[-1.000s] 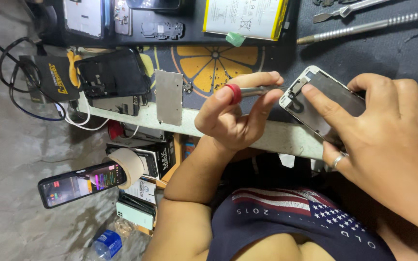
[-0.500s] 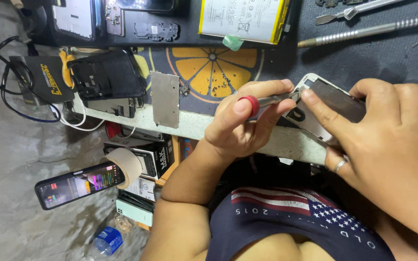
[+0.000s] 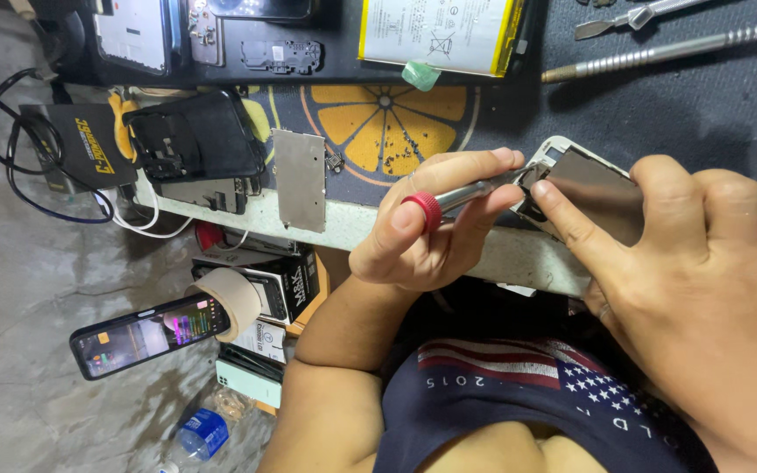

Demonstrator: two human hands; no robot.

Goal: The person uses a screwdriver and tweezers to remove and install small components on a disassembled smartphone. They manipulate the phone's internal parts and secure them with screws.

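Observation:
My left hand (image 3: 431, 250) grips a small screwdriver (image 3: 462, 194) with a red end cap. Its tip touches the upper left corner of a disassembled phone (image 3: 593, 188) with a white frame and dark back. My right hand (image 3: 703, 289), with a ring on one finger, holds that phone over the table's front edge, index finger pressing beside the tip. A bare metal shield plate (image 3: 300, 180) lies just left of my left hand on a mat with an orange-slice print (image 3: 378, 123).
A flat battery (image 3: 435, 31), phone parts and a black phone housing (image 3: 190, 140) lie at the back and left. Long metal tools (image 3: 659, 48) rest at the top right. Below the table are boxes (image 3: 282, 280), a tape roll (image 3: 225, 293), a lit phone (image 3: 146, 335), cables (image 3: 19, 149) and a bottle (image 3: 199, 434).
My left hand has moved right and brought the screwdriver's tip onto the phone's corner. My right hand kept hold of the phone and shifted slightly.

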